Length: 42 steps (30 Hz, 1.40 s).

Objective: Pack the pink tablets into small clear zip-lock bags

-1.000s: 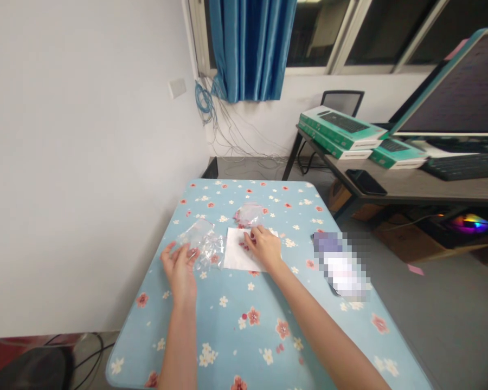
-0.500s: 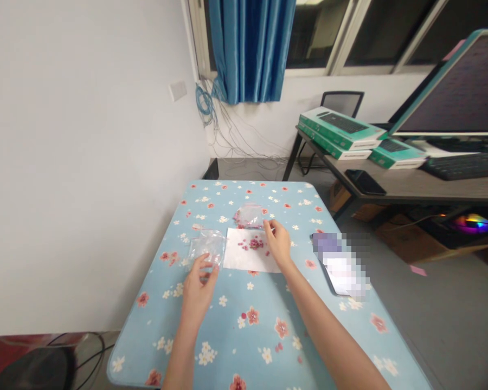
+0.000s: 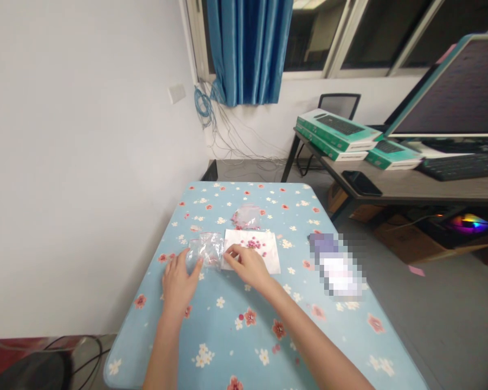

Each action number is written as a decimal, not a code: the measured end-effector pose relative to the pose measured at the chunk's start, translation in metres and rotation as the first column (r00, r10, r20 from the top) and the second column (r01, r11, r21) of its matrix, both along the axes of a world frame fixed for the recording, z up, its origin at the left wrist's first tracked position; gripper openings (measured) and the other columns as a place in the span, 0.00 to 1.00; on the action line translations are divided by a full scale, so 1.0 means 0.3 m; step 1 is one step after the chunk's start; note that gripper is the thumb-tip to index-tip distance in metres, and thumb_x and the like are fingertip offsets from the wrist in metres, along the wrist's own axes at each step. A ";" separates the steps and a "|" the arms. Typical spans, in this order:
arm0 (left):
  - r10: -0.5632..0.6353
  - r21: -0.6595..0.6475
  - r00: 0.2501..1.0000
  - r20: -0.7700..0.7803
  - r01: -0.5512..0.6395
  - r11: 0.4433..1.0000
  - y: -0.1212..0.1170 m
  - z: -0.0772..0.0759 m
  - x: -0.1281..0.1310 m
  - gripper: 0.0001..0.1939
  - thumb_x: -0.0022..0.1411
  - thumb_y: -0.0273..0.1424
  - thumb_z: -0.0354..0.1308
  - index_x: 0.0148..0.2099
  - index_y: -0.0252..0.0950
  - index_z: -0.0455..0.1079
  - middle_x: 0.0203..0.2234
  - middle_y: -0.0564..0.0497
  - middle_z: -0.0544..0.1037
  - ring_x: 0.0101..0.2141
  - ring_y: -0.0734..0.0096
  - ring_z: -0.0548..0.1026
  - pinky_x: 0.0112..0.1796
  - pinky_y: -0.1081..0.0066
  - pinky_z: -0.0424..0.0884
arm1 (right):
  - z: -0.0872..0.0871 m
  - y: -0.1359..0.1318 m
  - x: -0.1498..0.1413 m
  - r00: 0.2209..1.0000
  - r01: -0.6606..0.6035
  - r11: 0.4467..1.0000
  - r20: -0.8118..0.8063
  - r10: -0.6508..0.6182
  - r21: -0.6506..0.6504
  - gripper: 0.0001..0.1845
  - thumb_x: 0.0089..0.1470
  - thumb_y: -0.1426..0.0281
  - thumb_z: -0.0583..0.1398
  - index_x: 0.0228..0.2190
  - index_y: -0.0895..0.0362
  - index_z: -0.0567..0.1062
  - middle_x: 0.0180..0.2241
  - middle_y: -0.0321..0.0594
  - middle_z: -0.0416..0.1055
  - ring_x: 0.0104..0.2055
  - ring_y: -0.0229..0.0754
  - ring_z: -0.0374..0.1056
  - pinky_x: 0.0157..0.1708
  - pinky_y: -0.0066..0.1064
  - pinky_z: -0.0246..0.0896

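Note:
A white paper sheet (image 3: 264, 255) lies on the blue flowered table (image 3: 248, 330), with several small pink beads (image 3: 255, 244) on it. Just left of the sheet lie clear plastic bags (image 3: 208, 250). My left hand (image 3: 179, 283) rests on the table, fingers stretched out, tips touching the bags' left edge. My right hand (image 3: 246, 264) lies over the sheet's left part, fingers curled and pinched near the bags' right edge; what it pinches is too small to make out. Another clear bag holding pink beads (image 3: 246, 216) sits behind the sheet.
A blurred flat object (image 3: 336, 265) lies at the table's right. A grey desk (image 3: 410, 187) to the right carries green boxes (image 3: 336, 131), a monitor (image 3: 451, 89) and a keyboard. A white wall runs along the left; blue curtain and cables hang at the back.
My right hand has moved from the sheet's far right corner to its left edge by the bags. My left hand has slid left and flattened beside the bags.

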State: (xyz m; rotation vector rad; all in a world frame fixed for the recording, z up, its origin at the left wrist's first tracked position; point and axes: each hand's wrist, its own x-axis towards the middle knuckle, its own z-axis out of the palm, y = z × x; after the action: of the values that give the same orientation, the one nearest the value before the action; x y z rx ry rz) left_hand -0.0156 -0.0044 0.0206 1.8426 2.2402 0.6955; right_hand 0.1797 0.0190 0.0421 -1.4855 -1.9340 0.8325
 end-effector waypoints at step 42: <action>-0.480 -0.135 0.844 -0.238 0.461 0.877 0.059 0.024 -0.067 0.33 0.54 0.35 0.54 0.63 0.41 0.56 0.60 0.45 0.62 0.59 0.53 0.58 0.58 0.49 0.47 | -0.030 0.074 -0.028 0.962 0.234 0.951 -0.187 -0.197 0.202 0.16 0.51 0.71 0.55 0.44 0.57 0.70 0.43 0.44 0.68 0.45 0.46 0.64 0.46 0.38 0.59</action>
State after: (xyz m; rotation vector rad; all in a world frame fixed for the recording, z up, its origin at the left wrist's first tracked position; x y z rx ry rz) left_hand -0.0356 0.0133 0.0278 2.4357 1.7798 0.2858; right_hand 0.1715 0.0411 0.0331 -1.4156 -1.6485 0.5990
